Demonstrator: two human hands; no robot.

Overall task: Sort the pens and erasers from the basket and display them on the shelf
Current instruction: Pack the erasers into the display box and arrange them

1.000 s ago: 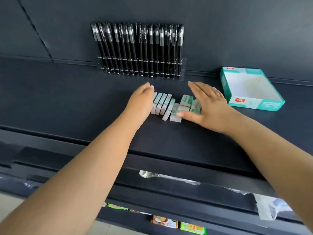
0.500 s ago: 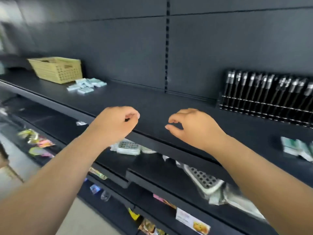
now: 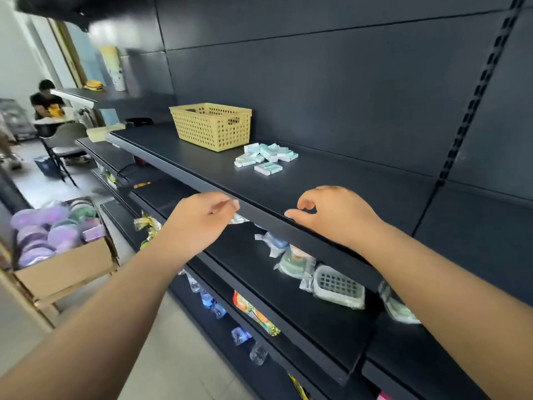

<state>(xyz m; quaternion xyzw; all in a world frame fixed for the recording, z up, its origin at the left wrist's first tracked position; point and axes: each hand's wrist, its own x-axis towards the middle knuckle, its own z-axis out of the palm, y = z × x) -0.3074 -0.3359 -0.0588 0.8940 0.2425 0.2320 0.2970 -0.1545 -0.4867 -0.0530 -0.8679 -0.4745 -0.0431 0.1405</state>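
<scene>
Our left hand [image 3: 199, 223] and right hand [image 3: 331, 215], centre frame: fingers loosely curled, holding nothing, at the shelf [image 3: 331, 183] edge. Upper centre: boxed erasers [image 3: 265, 157] heaped beside yellow basket [image 3: 212, 125].

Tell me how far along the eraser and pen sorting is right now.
Done: this view shows no finished display. In hand: nothing; the left hand and right hand hover loosely curled and empty at the shelf edge. Left: a loose pile of erasers lies unsorted beside the yellow basket; its contents can't be seen.
</scene>
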